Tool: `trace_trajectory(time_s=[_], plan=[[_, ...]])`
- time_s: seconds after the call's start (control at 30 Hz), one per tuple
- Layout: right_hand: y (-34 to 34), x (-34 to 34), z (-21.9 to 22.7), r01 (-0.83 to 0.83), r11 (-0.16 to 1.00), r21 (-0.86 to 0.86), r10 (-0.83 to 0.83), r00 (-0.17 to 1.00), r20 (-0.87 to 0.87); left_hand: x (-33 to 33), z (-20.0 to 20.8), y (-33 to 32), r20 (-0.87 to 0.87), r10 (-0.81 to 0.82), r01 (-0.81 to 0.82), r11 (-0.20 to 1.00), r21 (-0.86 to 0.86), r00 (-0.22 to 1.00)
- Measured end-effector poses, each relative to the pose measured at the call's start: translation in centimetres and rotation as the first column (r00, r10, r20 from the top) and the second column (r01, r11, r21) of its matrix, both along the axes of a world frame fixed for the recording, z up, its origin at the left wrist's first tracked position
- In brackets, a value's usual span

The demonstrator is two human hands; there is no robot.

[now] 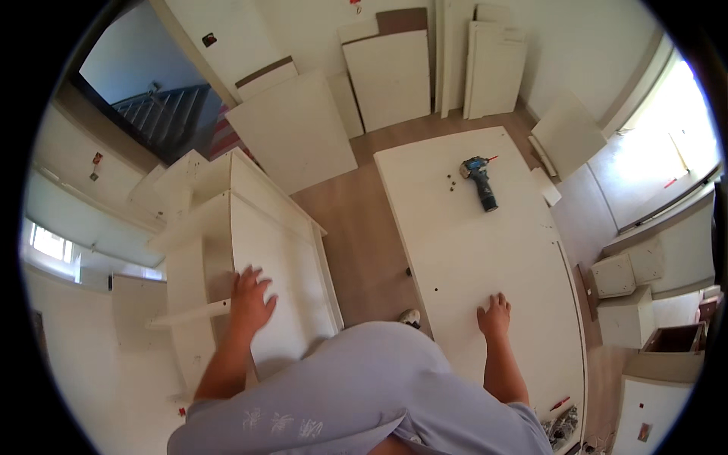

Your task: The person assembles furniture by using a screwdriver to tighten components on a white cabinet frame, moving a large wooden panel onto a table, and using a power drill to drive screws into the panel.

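Observation:
My left hand (250, 302) is open, fingers spread, over the near part of a white cabinet carcass (273, 250) on the left; whether it touches the panel I cannot tell. A narrow white rail (201, 312) ends beside that hand. On the right, my right hand (494, 315) is at a large white panel (485, 250), its fingers apart and nothing in them. Farther up the same panel lies a cordless drill (479, 183) with a blue and black body and a red-tipped bit. Several small dark fittings (451, 182) lie beside the drill.
White boards (387, 80) lean against the far wall, with more boards (497, 68) to their right. Wood-look floor (353, 220) runs between cabinet and panel. Small white boxes (626, 311) stand at the right. A red-handled tool (560, 403) and a clear plastic bag (561, 428) lie at the near right.

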State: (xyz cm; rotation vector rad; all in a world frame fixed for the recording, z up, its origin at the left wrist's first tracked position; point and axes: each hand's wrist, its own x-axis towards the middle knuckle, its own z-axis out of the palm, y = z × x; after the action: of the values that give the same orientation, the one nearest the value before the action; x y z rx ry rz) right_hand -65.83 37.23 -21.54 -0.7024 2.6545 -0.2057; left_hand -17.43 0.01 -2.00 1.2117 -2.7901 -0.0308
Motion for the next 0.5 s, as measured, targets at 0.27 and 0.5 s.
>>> trace_trajectory(time_s=[0.27, 0.5], plan=[[-15.0, -0.8, -2.5, -0.087, 0.942, -0.325, 0.115, 0.991, 0.068, -3.8, 4.0, -9.7, -0.022, 0.26, -0.26, 0.965, 0.023, 0.965], [-26.5, -1.2, -2.7, -0.404, 0.827, -0.39, 0.404, 0.911, -0.087, -4.8, 2.7, -21.6, -0.032, 0.372, -0.372, 0.928, -0.02, 0.928]])
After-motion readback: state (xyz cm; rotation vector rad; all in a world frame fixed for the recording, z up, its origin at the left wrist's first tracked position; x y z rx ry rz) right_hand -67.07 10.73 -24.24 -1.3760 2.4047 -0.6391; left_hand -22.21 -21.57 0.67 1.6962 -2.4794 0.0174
